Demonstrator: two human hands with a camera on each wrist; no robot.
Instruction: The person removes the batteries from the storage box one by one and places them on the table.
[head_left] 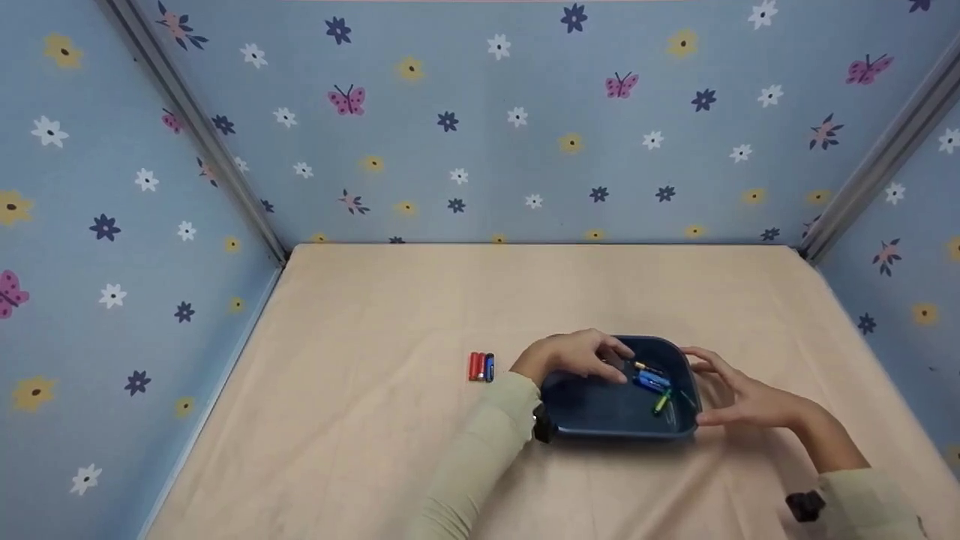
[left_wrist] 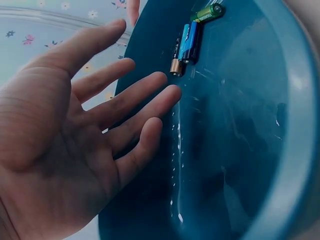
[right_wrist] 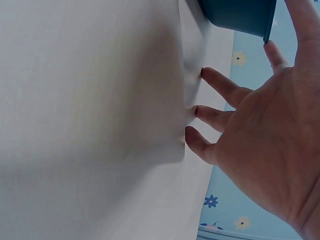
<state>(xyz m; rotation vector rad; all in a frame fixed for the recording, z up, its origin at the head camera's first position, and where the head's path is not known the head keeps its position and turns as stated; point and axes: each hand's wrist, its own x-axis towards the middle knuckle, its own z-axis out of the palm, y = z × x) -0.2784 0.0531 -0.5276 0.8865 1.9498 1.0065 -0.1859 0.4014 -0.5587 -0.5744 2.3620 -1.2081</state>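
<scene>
Nearest, L sleeve (head_left: 480,442) & R sleeve (head_left: 862,495), both pale green, ran up from the bottom edge, each w/ a small black gadget (head_left: 805,506) at the wrist.

R hand (head_left: 750,397) was by the R end of the dark blue tub (head_left: 592,409): fingers spread wide, thumb at the near corner, another finger at the far one (seemingly touching the outside; how hard, can't tell).

L hand (head_left: 581,354) hung over the tub's L half, fingers loosely spread, tips pointing at the batteries inside. Those lay in the R part, just past the L fingertips & apart from them in the L wrist view: green battery (head_left: 661,403) nearest the viewer, tilted; then blue battery (head_left: 651,381) (maybe two side by side, can't tell); then black-and-gold battery (head_left: 649,367), closest to the L fingertips.

Outside, L of the tub & well apart from the fingers of both hands, two red batteries (head_left: 477,367) and a dark blue battery (head_left: 490,367) lay in a row on the beige cloth (head_left: 337,450).

Farther back stood the light blue wall (head_left: 480,82) w/ flowers & butterflies, a grey post (head_left: 202,142) at each back corner.
</scene>
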